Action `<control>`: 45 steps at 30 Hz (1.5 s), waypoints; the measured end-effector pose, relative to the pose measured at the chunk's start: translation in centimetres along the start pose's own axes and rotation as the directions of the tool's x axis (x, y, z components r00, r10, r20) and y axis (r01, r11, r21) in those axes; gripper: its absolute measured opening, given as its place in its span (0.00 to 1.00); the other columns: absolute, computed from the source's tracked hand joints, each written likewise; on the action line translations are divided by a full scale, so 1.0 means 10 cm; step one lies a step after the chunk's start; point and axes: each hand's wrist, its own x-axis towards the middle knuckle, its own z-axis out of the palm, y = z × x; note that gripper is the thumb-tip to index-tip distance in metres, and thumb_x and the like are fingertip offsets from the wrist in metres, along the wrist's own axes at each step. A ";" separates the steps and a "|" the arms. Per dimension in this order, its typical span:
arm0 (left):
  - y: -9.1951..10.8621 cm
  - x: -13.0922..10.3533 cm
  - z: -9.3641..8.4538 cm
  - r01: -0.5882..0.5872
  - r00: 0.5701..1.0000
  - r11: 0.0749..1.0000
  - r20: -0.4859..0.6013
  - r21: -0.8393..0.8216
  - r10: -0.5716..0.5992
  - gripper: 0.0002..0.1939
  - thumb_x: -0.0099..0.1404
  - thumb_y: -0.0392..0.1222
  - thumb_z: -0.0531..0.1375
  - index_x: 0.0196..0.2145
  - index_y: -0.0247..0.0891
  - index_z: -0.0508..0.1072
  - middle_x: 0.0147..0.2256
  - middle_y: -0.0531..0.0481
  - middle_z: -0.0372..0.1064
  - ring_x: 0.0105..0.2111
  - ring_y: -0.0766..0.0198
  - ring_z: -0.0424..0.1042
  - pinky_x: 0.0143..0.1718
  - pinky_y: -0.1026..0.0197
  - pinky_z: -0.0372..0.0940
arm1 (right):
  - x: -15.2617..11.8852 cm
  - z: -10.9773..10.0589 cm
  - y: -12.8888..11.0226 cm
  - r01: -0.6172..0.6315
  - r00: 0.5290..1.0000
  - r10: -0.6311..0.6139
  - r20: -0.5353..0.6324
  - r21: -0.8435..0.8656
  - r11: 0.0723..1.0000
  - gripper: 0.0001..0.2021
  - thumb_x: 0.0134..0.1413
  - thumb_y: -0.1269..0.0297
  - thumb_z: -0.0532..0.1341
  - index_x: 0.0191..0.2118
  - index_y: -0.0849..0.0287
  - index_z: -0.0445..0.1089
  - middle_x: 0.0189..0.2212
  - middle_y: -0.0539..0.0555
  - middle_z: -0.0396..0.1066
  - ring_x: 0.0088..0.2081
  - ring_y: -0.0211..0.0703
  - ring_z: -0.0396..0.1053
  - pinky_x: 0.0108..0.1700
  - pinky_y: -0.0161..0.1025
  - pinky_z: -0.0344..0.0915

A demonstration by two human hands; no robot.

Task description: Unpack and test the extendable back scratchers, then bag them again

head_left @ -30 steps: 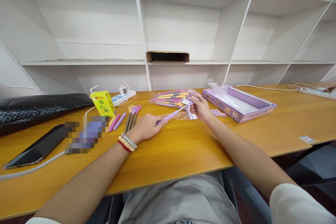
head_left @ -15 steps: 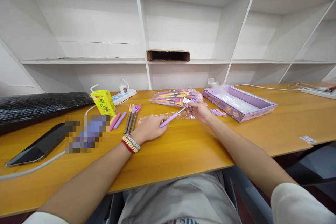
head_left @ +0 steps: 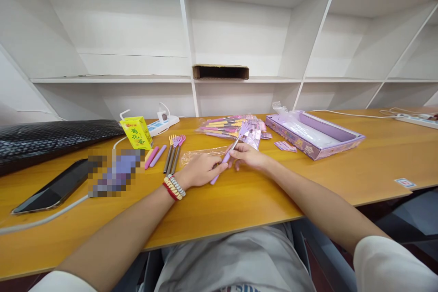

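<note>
A purple back scratcher (head_left: 244, 129) with a claw head and metal rod slants up over the table. My left hand (head_left: 200, 171) is closed on its purple handle near the lower end. Fingers of my right hand (head_left: 251, 157) pinch it higher up, where the handle meets the rod. Left of my hands lie several claw-headed metal rods (head_left: 173, 155) without grips, in yellow, purple and pink. Beside them rest loose handles, including a pink handle (head_left: 151, 157) and a purple handle (head_left: 158, 156). A clear plastic sleeve (head_left: 201, 152) lies just behind my left hand, with bagged back scratchers (head_left: 222, 124) beyond it.
An open purple box (head_left: 342, 147) sits at the right, near small printed cards (head_left: 285, 146). Leftward are a yellow drink carton (head_left: 137, 132), a phone (head_left: 51, 187), a power strip (head_left: 164, 124) and a cable. White shelving (head_left: 239, 36) stands behind the table.
My right hand has moved from the claw head down and left to the handle, close to my left hand. The back scratcher now points up more steeply.
</note>
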 end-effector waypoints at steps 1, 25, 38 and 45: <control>0.00 0.00 -0.01 -0.008 1.000 1.000 0.013 -0.007 0.008 0.21 0.66 0.51 0.46 0.24 0.39 0.69 0.23 0.51 0.68 0.25 0.64 0.66 0.30 0.63 0.56 | 0.00 0.02 0.00 0.000 1.000 0.000 0.003 0.010 1.000 0.16 0.48 0.51 0.61 0.34 0.61 0.65 0.31 0.56 0.72 0.29 0.41 0.71 0.22 0.33 0.67; -0.28 0.01 0.02 0.038 0.944 0.991 -0.331 0.128 0.007 0.08 0.58 0.38 0.54 0.33 0.37 0.71 0.34 0.46 0.67 0.38 0.60 0.66 0.42 0.57 0.62 | -0.13 -0.07 -0.18 0.182 0.948 -0.307 0.082 -0.933 0.310 0.08 0.56 0.65 0.54 0.36 0.60 0.70 0.29 0.55 0.71 0.29 0.39 0.65 0.33 0.35 0.56; -0.21 0.01 0.00 0.061 0.862 0.993 -0.507 0.101 -0.001 0.20 0.59 0.47 0.57 0.48 0.38 0.65 0.44 0.44 0.64 0.46 0.56 0.64 0.48 0.54 0.60 | -0.15 0.00 -0.23 0.182 0.961 -0.270 0.062 -0.875 0.449 0.11 0.56 0.61 0.54 0.38 0.60 0.70 0.25 0.50 0.69 0.24 0.34 0.60 0.29 0.33 0.55; -0.03 0.05 0.00 0.136 0.822 0.959 -0.512 -0.249 -0.250 0.20 0.62 0.50 0.54 0.48 0.36 0.63 0.41 0.45 0.66 0.41 0.60 0.67 0.42 0.57 0.63 | -0.07 0.06 -0.25 0.177 0.887 -0.358 -0.291 -0.502 0.847 0.14 0.47 0.53 0.62 0.26 0.60 0.68 0.20 0.48 0.64 0.22 0.33 0.59 0.25 0.33 0.56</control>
